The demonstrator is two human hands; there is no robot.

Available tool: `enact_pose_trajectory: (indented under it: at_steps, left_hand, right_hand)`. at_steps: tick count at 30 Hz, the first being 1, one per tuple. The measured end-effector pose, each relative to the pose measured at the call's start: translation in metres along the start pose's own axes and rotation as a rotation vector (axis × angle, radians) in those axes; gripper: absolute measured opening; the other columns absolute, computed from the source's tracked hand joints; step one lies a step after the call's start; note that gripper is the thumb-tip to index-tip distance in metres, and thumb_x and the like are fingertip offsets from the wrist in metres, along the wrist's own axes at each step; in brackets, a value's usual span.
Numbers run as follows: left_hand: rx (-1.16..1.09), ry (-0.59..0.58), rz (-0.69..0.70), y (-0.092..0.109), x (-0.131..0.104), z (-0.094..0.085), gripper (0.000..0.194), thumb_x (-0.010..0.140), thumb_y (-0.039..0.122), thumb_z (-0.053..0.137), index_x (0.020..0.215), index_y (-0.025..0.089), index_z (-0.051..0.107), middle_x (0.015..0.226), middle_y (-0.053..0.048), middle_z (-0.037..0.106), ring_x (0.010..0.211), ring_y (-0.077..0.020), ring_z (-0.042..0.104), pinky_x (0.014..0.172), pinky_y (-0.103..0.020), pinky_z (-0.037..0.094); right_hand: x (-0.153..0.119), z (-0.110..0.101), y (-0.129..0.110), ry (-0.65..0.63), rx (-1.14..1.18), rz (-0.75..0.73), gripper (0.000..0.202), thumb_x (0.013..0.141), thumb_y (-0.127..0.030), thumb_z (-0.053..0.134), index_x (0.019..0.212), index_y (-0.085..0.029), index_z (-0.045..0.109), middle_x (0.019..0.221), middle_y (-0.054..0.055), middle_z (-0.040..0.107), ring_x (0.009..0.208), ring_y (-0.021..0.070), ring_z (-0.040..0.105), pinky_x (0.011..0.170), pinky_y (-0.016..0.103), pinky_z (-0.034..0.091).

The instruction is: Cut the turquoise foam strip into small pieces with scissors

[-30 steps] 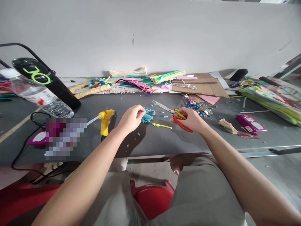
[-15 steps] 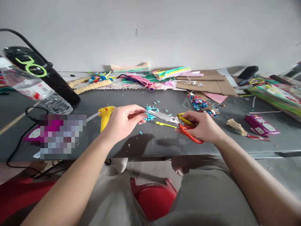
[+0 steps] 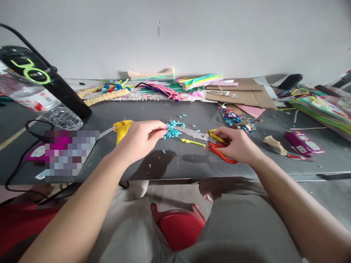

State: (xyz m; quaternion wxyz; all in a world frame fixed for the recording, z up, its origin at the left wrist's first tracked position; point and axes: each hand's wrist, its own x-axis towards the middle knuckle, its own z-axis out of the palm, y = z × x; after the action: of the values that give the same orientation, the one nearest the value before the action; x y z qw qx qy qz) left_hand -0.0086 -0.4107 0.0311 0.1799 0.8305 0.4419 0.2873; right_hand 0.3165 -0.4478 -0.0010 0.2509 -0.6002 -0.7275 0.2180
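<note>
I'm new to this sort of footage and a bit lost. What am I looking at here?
There is no robot: a person works with bare hands, and every picture comes from one camera worn on the head, looking forward and down. The right hand holds scissors, their blades reaching towards a pile of small blue pieces. The left hand pinches its fingertips beside the pile; whether they hold anything is unclear. On the grey table also lie a yellow glue gun and a thin yellow strip.

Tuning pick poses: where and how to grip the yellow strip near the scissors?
Likely best pinched across its thin middle, from above and the near side: the yellow strip lies flat, running roughly left to right, with the scissors just beyond it.
</note>
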Motion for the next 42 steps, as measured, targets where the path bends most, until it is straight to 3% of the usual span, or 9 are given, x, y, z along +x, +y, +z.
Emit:
enact_pose_trajectory:
  at_steps: [5, 8, 12, 17, 24, 31, 37, 39, 42]
  left_hand:
    - [-0.026, 0.006, -0.094, -0.008, 0.001, -0.001, 0.020, 0.095, 0.035, 0.055, 0.090, 0.020, 0.067, 0.076, 0.001, 0.070, 0.067, -0.0134, 0.063, 0.066, -0.023, 0.049]
    - [-0.031, 0.020, -0.106, -0.006, 0.001, 0.001, 0.021, 0.095, 0.037, 0.055, 0.088, 0.020, 0.066, 0.075, 0.000, 0.069, 0.066, -0.0129, 0.062, 0.065, -0.023, 0.049]
    - [-0.026, 0.020, -0.107, 0.001, 0.001, 0.003, 0.024, 0.095, 0.038, 0.054, 0.088, 0.019, 0.067, 0.078, -0.001, 0.071, 0.067, -0.0129, 0.061, 0.064, -0.023, 0.048]
    - [-0.022, 0.017, -0.081, 0.002, 0.000, -0.001, 0.023, 0.094, 0.036, 0.055, 0.085, 0.019, 0.067, 0.076, 0.000, 0.069, 0.064, -0.0114, 0.058, 0.062, -0.022, 0.046]
    - [-0.015, 0.021, -0.094, 0.000, 0.000, -0.006, 0.025, 0.095, 0.037, 0.054, 0.083, 0.019, 0.066, 0.073, 0.001, 0.068, 0.061, -0.0112, 0.056, 0.061, -0.023, 0.044]
    - [0.018, 0.033, -0.132, -0.002, 0.000, -0.005, 0.028, 0.093, 0.043, 0.055, 0.081, 0.020, 0.066, 0.075, 0.000, 0.071, 0.061, -0.0125, 0.057, 0.062, -0.024, 0.046]
    - [0.020, 0.017, -0.125, -0.003, -0.001, -0.004, 0.026, 0.092, 0.043, 0.056, 0.083, 0.021, 0.068, 0.077, 0.000, 0.072, 0.065, -0.0142, 0.061, 0.064, -0.025, 0.047]
    - [0.020, -0.034, -0.135, -0.008, -0.003, -0.006, 0.025, 0.091, 0.043, 0.057, 0.083, 0.023, 0.070, 0.078, 0.000, 0.074, 0.067, -0.0155, 0.064, 0.065, -0.025, 0.047]
    - [0.048, -0.244, -0.194, -0.019, -0.005, -0.006, 0.020, 0.086, 0.042, 0.062, 0.080, 0.026, 0.073, 0.075, 0.001, 0.075, 0.067, -0.0169, 0.067, 0.061, -0.025, 0.046]
  right_hand:
    - [-0.004, 0.003, -0.010, -0.337, -0.141, -0.078, 0.039, 0.074, -0.060, 0.073, 0.083, -0.023, 0.062, 0.064, -0.003, 0.057, 0.057, 0.0136, 0.043, 0.054, 0.026, 0.032]
    - [-0.005, 0.014, -0.025, -0.403, -0.314, -0.112, 0.031, 0.078, -0.056, 0.069, 0.080, -0.025, 0.062, 0.063, -0.002, 0.058, 0.054, 0.0140, 0.041, 0.053, 0.027, 0.027]
    - [-0.002, 0.026, -0.038, -0.391, -0.401, -0.078, 0.040, 0.077, -0.064, 0.067, 0.073, -0.025, 0.057, 0.063, 0.000, 0.059, 0.051, 0.0141, 0.040, 0.051, 0.028, 0.022]
    - [0.006, 0.029, -0.033, -0.342, -0.421, -0.008, 0.046, 0.076, -0.070, 0.064, 0.073, -0.025, 0.054, 0.067, 0.000, 0.062, 0.057, 0.0169, 0.048, 0.052, 0.027, 0.026]
    - [0.020, 0.022, -0.015, -0.103, -0.351, 0.187, 0.049, 0.073, -0.072, 0.065, 0.073, -0.024, 0.054, 0.070, 0.002, 0.064, 0.057, 0.0174, 0.051, 0.052, 0.028, 0.030]
    - [0.008, 0.028, -0.029, -0.306, -0.343, 0.026, 0.047, 0.073, -0.070, 0.067, 0.072, -0.024, 0.054, 0.067, 0.000, 0.063, 0.058, 0.0168, 0.052, 0.053, 0.027, 0.029]
    - [0.016, 0.039, -0.046, -0.239, -0.494, 0.106, 0.046, 0.079, -0.068, 0.060, 0.073, -0.024, 0.050, 0.070, 0.002, 0.064, 0.058, 0.0185, 0.049, 0.052, 0.029, 0.026]
    - [0.016, 0.034, -0.043, -0.257, -0.468, 0.096, 0.046, 0.078, -0.068, 0.061, 0.073, -0.024, 0.050, 0.071, 0.002, 0.064, 0.060, 0.0188, 0.051, 0.053, 0.029, 0.028]
    - [0.011, 0.021, -0.035, -0.313, -0.392, 0.057, 0.045, 0.075, -0.067, 0.065, 0.072, -0.024, 0.052, 0.072, 0.001, 0.065, 0.062, 0.0183, 0.053, 0.054, 0.029, 0.030]
